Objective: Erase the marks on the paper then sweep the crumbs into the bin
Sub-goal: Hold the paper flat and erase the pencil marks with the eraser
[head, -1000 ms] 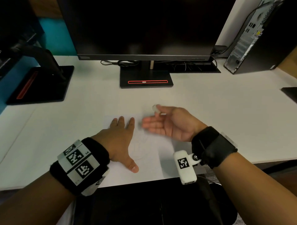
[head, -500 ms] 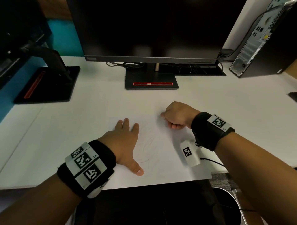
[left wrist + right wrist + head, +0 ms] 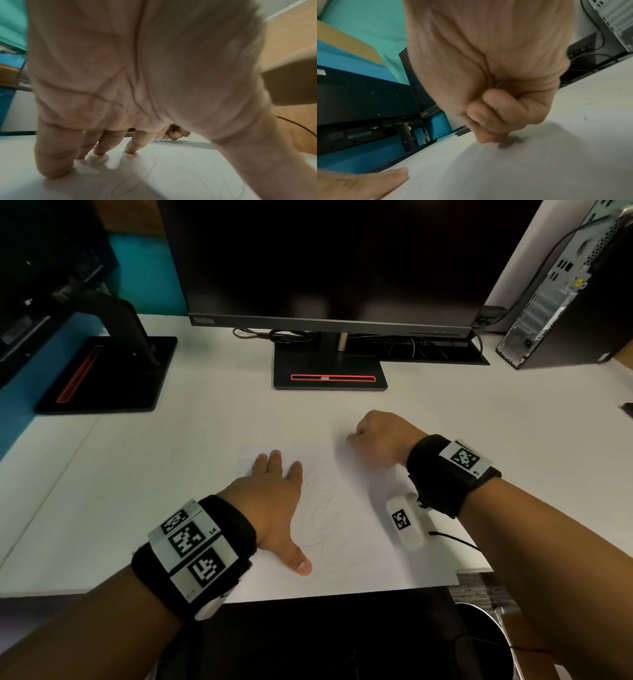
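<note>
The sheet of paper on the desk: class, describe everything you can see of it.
The paper is a plain white sheet lying flat on the white desk at its near edge, in front of the monitor stand. Faint looping pencil scribbles run down its middle. The left hand presses flat on its left part; the right hand, fingers curled round a small white eraser, works at its far right corner.

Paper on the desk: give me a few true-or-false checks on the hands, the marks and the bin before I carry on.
1. The left hand lies flat on the paper. True.
2. The right hand is spread open, palm up. False: its fingers are curled, pinching a small white eraser against the sheet.
3. Pencil marks are on the paper. True.
4. The bin stands on the desk beside the monitor. False: it sits below the desk's front edge, at the person's right.
</note>
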Available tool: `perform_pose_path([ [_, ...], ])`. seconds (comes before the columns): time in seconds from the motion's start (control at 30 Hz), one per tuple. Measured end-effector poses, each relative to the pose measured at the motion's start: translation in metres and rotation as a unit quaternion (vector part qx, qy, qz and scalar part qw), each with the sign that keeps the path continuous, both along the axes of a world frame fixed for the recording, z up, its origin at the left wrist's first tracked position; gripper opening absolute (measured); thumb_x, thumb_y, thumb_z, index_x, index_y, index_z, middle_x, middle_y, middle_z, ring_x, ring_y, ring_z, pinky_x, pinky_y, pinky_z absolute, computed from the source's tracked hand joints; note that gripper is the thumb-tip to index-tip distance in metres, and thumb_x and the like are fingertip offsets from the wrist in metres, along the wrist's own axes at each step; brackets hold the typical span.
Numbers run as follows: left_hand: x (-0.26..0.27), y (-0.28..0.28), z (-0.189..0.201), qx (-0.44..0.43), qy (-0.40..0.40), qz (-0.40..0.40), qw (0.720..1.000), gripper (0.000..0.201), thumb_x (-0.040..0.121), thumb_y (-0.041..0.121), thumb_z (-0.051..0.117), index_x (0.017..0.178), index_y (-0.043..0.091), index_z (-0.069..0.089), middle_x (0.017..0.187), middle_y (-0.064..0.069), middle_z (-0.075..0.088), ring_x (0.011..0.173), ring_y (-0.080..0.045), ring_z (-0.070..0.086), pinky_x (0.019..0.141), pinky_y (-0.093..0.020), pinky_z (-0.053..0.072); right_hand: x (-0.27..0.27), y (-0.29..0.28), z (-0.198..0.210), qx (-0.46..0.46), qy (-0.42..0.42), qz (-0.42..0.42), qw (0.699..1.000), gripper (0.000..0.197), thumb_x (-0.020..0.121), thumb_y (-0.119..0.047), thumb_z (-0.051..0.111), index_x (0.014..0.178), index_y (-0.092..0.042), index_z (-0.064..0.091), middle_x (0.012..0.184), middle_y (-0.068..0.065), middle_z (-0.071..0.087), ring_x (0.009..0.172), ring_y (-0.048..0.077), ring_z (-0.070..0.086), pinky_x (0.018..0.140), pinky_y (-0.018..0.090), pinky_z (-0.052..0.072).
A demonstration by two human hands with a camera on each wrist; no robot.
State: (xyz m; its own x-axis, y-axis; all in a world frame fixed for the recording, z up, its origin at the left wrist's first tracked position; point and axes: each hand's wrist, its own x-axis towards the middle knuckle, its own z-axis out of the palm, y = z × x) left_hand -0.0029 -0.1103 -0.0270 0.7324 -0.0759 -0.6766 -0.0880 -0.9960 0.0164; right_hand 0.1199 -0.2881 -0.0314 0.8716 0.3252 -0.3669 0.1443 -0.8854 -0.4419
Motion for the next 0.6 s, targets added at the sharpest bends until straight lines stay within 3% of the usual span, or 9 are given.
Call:
perform_pose_path([
  [0.13, 0.001, 0.000, -0.001, 0.000, 0.000, -0.003, 1.000, 0.155, 0.059, 0.075, 0.081, 0.156, 0.015, -0.025, 0.161, -0.016, -0.032, 0.151, -0.035, -0.024, 0.121, -0.055, 0.024, -0.005, 0.006, -0.004, 0.022, 0.054, 0.034, 0.998, 0.043, 0.103, -0.030, 0.052, 0.068, -0.008, 0.065, 0.052, 0.000, 0.062, 0.046, 0.018, 0.049, 0.044, 0.021, 0.043],
  [0.27, 0.000, 0.001, -0.002, -0.001, -0.002, 0.000, 1.000, 0.155, 0.059, 0.075, 0.081, 0.156, 0.016, -0.025, 0.161, -0.015, -0.032, 0.151, -0.034, -0.023, 0.121, -0.055, 0.024, 0.001, 0.009, -0.001, -0.008, -0.002, 0.022, 1.000, 0.042, 0.104, -0.028, 0.049, 0.069, -0.008, 0.062, 0.061, 0.004, 0.064, 0.049, 0.018, 0.053, 0.048, 0.021, 0.041],
  [0.4, 0.000, 0.000, -0.002, 0.000, -0.004, -0.001, 1.000, 0.155, 0.059, 0.075, 0.081, 0.156, 0.016, -0.025, 0.161, -0.016, -0.032, 0.151, -0.034, -0.023, 0.121, -0.055, 0.025, -0.003, 0.014, -0.006, 0.012, 0.036, 0.051, 0.998, 0.043, 0.104, -0.030, 0.050, 0.073, -0.007, 0.067, 0.061, 0.004, 0.065, 0.050, 0.019, 0.053, 0.046, 0.021, 0.044],
  [0.53, -0.001, 0.001, -0.001, 0.000, -0.005, -0.001, 1.000, 0.155, 0.059, 0.075, 0.081, 0.156, 0.016, -0.024, 0.161, -0.016, -0.031, 0.151, -0.035, -0.022, 0.121, -0.055, 0.025, 0.001, 0.015, -0.001, -0.015, -0.023, 0.032, 0.999, 0.041, 0.105, -0.031, 0.048, 0.072, -0.009, 0.060, 0.067, 0.004, 0.064, 0.053, 0.016, 0.054, 0.049, 0.021, 0.039],
  [0.6, -0.002, 0.000, -0.001, 0.000, -0.006, -0.002, 1.000, 0.154, 0.060, 0.074, 0.081, 0.156, 0.016, -0.024, 0.161, -0.016, -0.031, 0.151, -0.035, -0.022, 0.121, -0.055, 0.025, -0.002, 0.016, -0.002, -0.008, -0.003, 0.054, 0.999, 0.042, 0.105, -0.031, 0.048, 0.073, -0.009, 0.062, 0.065, 0.002, 0.063, 0.051, 0.016, 0.053, 0.048, 0.021, 0.040],
])
